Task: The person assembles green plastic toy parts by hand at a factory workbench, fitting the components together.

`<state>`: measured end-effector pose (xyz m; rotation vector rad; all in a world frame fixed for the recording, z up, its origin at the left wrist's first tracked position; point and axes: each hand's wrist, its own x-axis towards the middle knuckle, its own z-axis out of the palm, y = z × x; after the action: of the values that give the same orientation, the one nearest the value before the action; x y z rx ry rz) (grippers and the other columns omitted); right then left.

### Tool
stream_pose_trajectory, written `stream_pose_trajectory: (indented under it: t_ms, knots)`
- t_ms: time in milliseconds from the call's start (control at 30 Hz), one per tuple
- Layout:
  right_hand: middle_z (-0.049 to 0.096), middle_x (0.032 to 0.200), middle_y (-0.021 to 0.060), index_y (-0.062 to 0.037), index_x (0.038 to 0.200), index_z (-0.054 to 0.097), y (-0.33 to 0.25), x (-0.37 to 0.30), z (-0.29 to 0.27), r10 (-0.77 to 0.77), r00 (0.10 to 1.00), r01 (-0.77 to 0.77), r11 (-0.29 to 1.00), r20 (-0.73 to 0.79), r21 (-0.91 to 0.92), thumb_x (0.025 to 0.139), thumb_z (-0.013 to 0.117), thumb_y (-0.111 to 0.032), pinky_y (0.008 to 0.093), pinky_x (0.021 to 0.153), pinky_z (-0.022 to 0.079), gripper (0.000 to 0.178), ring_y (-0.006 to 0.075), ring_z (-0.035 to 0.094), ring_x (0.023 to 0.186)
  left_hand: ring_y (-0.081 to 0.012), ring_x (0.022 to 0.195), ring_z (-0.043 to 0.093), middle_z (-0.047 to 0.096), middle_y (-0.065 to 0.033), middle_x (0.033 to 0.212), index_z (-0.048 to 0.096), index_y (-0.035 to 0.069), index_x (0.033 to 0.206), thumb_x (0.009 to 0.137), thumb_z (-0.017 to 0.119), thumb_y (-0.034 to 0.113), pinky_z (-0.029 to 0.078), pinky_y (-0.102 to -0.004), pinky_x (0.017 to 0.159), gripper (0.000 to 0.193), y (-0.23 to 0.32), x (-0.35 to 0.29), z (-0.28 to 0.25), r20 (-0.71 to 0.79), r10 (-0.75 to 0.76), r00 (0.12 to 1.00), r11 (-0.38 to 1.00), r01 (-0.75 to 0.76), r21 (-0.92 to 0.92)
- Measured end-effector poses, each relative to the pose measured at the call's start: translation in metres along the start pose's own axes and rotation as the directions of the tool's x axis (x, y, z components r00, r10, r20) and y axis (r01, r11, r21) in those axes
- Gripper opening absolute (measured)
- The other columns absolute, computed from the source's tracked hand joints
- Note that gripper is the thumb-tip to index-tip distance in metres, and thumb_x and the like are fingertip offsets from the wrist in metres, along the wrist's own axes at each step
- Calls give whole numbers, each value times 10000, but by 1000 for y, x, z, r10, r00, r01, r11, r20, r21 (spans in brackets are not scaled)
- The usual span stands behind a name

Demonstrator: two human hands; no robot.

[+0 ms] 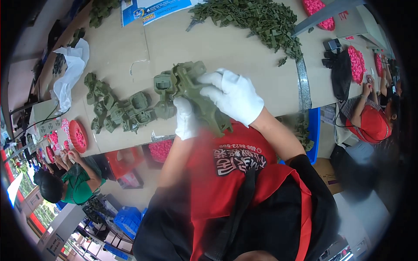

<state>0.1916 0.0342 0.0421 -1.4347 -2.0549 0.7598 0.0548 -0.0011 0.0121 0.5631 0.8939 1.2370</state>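
From my remote post I log the olive-green moulded part at the near table edge; long axis upper-left to lower-right, lower end toward the red apron. Left hand clasps it, fingers mostly hidden; right hand half-bent, fingertips against it, grip unclear.

Wide fisheye view from a head-worn camera above the near edge of the tabletop, facing steeply downward. The left hand and right hand lie at close range, by the tabletop's near edge; straight edges bow toward the dark rim.
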Motion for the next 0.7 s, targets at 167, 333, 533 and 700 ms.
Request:
stream_pose_trajectory:
  t_ms: [167,333,533,700]
  knots:
    - [646,915,99,-191,1068,641,5,3,1,-81,996,82,995,-36,50,833,665,-231,431,680,537,240,332,644,793,-200,1113,544,528,-87,1265,384,45,1397,598,600,863,481,-348,911,1163,2,-3,-6,7,-51,999,990,49,134]
    - [645,893,75,-171,1171,628,4,8,9,15,999,-8,980,-30,199,813,694,-210,360,705,535,366,253,652,766,-210,1013,609,593,-105,1167,436,10,1349,730,796,296,527,-315,846,771,-9,15,-16,29,111,993,992,-113,61]
    - [647,1056,72,2,1300,540,17,-8,-5,336,907,-411,577,253,706,831,730,-182,285,789,512,539,119,611,880,-236,975,606,606,-147,1104,512,27,1224,881,613,258,540,-442,852,425,0,12,-19,-12,-12,1000,973,8,-232]
    - [627,1094,37,-7,1311,531,-3,-39,-7,249,895,-430,268,369,862,780,789,-211,271,788,515,625,120,601,931,-245,1005,597,598,-134,1124,492,-9,1249,939,539,257,520,-419,880,411,-4,5,-18,-20,109,994,989,-110,-99]
